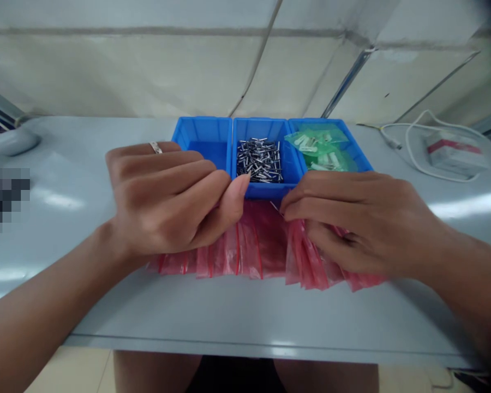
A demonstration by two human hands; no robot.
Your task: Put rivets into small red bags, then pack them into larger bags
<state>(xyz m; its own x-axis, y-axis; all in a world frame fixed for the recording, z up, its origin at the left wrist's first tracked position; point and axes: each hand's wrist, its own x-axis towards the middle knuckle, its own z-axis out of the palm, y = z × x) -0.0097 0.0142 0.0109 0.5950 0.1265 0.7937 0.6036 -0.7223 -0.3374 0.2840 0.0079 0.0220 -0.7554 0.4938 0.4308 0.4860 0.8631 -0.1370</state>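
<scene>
My left hand (167,199) is closed, its thumb pressed against the curled index finger. Whatever it may hold is hidden. My right hand (352,218) pinches a thin metal pin (274,207), whose silvery end sticks out past the fingertips. Under both hands lies a row of overlapping pink zip bags (270,240), partly covered by the fingers. Just behind them, the middle blue bin (265,191) holds a heap of shiny metal pins (259,159).
The left blue bin (204,124) shows a bare bottom. Green bags with white parts (321,146) fill the right blue bin (362,155). A white cable (411,147) and a small box (454,153) lie at right. A grey mouse (14,142) rests at far left.
</scene>
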